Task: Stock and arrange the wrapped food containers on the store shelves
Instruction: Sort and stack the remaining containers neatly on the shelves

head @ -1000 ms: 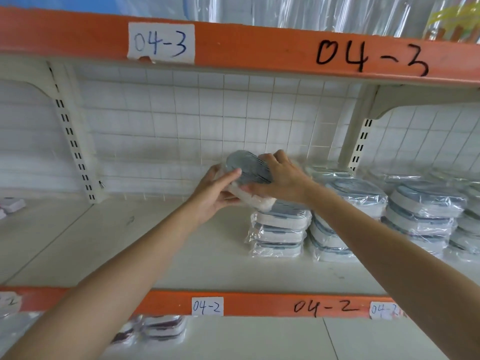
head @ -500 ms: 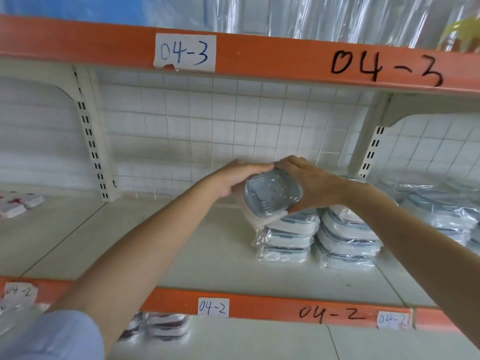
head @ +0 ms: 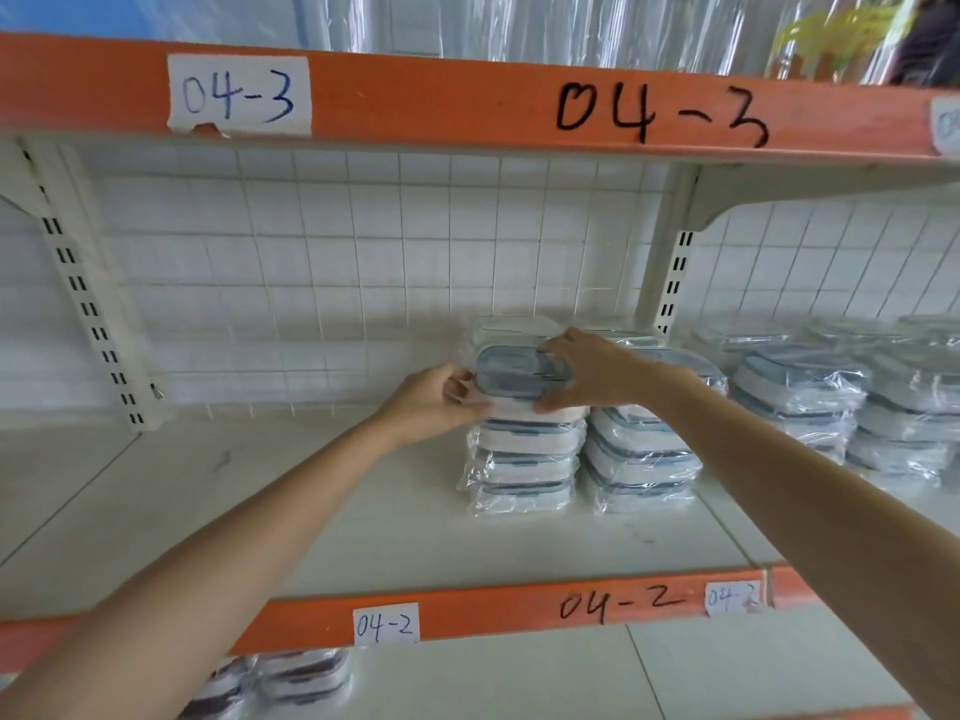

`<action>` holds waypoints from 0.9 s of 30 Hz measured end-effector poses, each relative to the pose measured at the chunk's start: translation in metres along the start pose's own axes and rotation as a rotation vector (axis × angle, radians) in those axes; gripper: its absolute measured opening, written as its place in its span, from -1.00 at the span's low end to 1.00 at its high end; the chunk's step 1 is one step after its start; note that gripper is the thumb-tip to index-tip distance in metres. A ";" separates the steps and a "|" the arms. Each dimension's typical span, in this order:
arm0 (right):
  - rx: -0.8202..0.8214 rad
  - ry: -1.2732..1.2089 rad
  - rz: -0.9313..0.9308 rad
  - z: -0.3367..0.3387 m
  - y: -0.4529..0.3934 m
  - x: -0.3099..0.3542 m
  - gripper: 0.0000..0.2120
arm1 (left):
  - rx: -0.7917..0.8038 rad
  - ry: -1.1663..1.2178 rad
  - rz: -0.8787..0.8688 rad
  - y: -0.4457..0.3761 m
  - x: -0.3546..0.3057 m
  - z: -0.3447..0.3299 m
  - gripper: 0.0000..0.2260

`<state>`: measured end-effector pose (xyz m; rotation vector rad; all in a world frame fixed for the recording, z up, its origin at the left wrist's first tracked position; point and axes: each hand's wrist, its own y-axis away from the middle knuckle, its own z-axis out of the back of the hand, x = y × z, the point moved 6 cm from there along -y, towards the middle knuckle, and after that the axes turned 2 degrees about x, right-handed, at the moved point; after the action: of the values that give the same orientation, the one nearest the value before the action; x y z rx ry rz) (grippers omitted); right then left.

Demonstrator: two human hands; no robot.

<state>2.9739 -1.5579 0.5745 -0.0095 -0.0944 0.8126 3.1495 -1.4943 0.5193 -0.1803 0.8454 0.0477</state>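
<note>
Both hands are reaching into a white store shelf and are gripping 1 wrapped food container from opposite ends. The left hand [head: 434,402] is curling its fingers around the container's left end, bunching some loose plastic wrap there. The right hand [head: 584,371] is arching over the top right, fingers spread on the grey-blue lid and thumb pressing the white front wall below. The 2-sided hold is probably for keeping the slippery wrapped box level while it settles.

The held container [head: 519,374] is sitting on top of a front stack [head: 522,462] of 3 similar containers, so it is making the 4th layer. It looks roughly square to the stack, though I cannot tell whether its full weight is down.

Just beside it on the right, a neighbouring stack [head: 641,462] is standing touching or nearly touching. More wrapped stacks [head: 802,397] are filling the shelf further right, past a white upright. Another container is peeking out behind the held one.

The shelf board [head: 260,511] carries an orange front edge with a paper label [head: 385,625] reading 04-2. The orange beam [head: 467,96] overhead is reading 04-3. A white wire grid [head: 363,262] is backing the bay.
</note>
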 end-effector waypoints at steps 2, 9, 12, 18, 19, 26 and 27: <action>-0.009 0.025 0.015 -0.001 0.001 0.002 -0.18 | -0.074 -0.064 -0.044 0.000 -0.003 -0.006 -0.55; -0.115 0.315 0.099 -0.011 0.005 0.008 -0.14 | -0.187 -0.139 -0.089 0.005 -0.013 -0.021 -0.57; -0.140 0.357 0.125 -0.010 0.005 0.008 -0.21 | -0.194 -0.167 -0.108 0.008 -0.015 -0.029 -0.61; -0.166 0.365 0.107 -0.015 0.008 0.008 -0.25 | -0.232 -0.169 -0.141 0.013 -0.015 -0.032 -0.66; -0.156 0.355 0.101 -0.016 0.009 0.008 -0.24 | -0.226 -0.178 -0.133 0.014 -0.016 -0.033 -0.66; -0.154 0.354 0.146 0.003 0.024 0.037 -0.34 | -0.099 -0.348 -0.016 0.035 -0.007 -0.013 -0.74; -0.214 0.346 0.196 0.005 0.030 0.049 -0.40 | -0.088 -0.407 -0.011 0.043 -0.003 -0.008 -0.72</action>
<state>2.9850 -1.5023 0.5823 -0.3649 0.1492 0.9824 3.1364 -1.4530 0.5098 -0.2484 0.4366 0.1081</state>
